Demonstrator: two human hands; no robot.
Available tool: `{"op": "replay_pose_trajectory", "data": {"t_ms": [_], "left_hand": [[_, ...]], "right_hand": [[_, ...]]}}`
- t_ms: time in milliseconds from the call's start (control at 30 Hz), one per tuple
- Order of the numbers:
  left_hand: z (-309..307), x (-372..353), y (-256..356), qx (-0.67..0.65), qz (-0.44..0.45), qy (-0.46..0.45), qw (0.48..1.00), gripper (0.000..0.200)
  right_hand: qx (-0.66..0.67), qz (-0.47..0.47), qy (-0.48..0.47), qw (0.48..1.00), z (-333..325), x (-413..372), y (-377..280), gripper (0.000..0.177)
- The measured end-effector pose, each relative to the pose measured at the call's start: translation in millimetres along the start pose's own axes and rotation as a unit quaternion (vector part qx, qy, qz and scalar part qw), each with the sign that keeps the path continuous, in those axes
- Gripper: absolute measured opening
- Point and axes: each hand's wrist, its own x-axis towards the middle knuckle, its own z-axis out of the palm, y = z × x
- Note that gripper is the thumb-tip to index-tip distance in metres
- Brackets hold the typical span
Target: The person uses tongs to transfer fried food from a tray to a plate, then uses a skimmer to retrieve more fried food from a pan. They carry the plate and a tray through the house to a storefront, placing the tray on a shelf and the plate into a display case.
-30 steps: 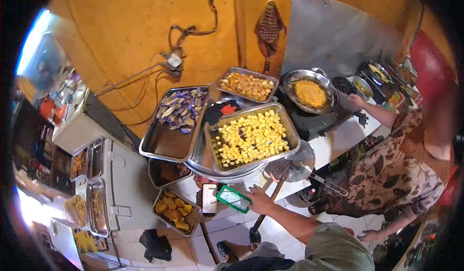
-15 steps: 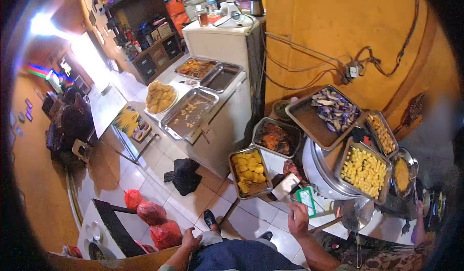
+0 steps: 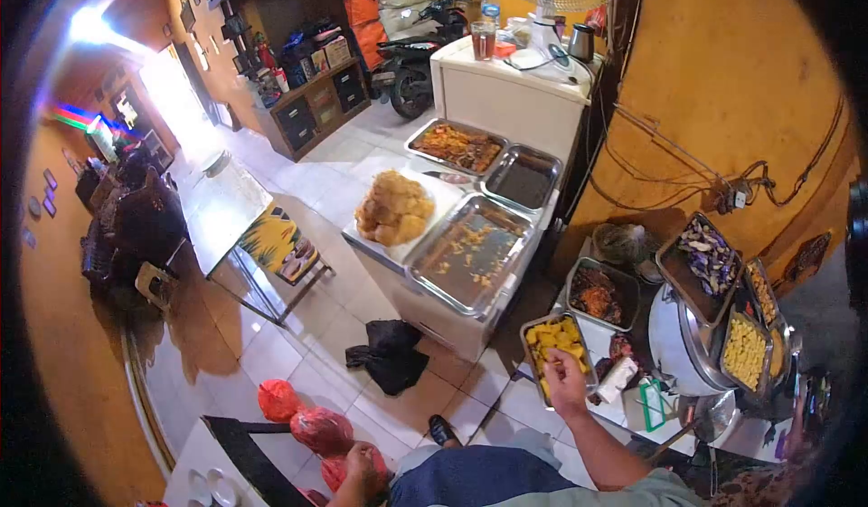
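My right hand (image 3: 566,384) is loosely closed, fingers curled, and overlaps the near edge of a metal tray of yellow food pieces (image 3: 553,332). Nothing shows between its fingers. Low in the view, my left hand (image 3: 363,464) is also curled and holds nothing that I see. It overlaps the lowest of several red plastic bags (image 3: 322,429). Just right of my right hand lie a white roll-like packet (image 3: 617,379) and a green-framed object (image 3: 651,405). Behind them stands a tray of dark reddish food (image 3: 597,295).
A white cabinet (image 3: 452,317) carries trays and a heap of fried food (image 3: 395,207). A black plastic bag (image 3: 391,357) lies on the tiled floor. At right, trays of purple pieces (image 3: 710,258) and yellow cubes (image 3: 745,351) rest by a big pot (image 3: 674,335). A fan (image 3: 551,32) stands behind.
The view has swung right and closer to the cabinet, so the food trays sit further right. My right hand now overlaps the yellow food tray; my left hand now overlaps a red bag.
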Motion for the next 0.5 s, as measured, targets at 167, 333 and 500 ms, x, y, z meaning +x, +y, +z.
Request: {"op": "replay_pose_trajectory", "data": {"t_ms": [167,333,500], "left_hand": [[-63.2,68.9,13.4,0.015,0.035,0.014,0.999,0.025],[-63.7,135.8,26.4,-0.111,-0.018,-0.028,0.993,0.038],[-63.7,169.6,29.0,-0.113,-0.027,-0.106,0.988,0.042]], "right_hand": [[0.133,0.077,-0.059,0.986,71.6,48.2,-18.9,0.042],[0.159,0.187,-0.049,0.968,115.8,87.8,-38.9,0.049],[0.179,0.179,0.010,0.967,142.4,114.1,-38.3,0.037]]}}
